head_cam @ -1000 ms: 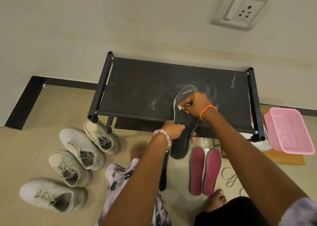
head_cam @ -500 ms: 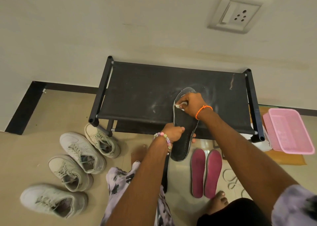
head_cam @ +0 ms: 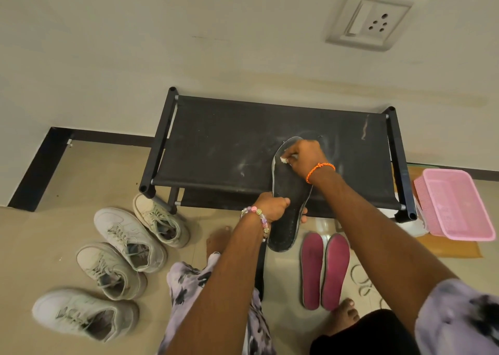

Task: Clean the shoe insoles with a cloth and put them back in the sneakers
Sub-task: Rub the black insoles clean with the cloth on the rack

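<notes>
Left hand [head_cam: 271, 207] grips black insole [head_cam: 289, 192] at middle; right hand [head_cam: 306, 156] pinches small white cloth [head_cam: 284, 160] against toe end, over black rack [head_cam: 216, 149].

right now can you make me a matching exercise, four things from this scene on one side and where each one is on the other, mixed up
Things:
1. black insole
2. pink insoles
3. pink basket
4. white sneakers

Places:
A. on the floor left of the rack
B. held on the black rack, toe on the shelf
C. side by side on the floor below the rack's front edge
D. right of the rack

Pairs: 1-B, 2-C, 3-D, 4-A
</notes>
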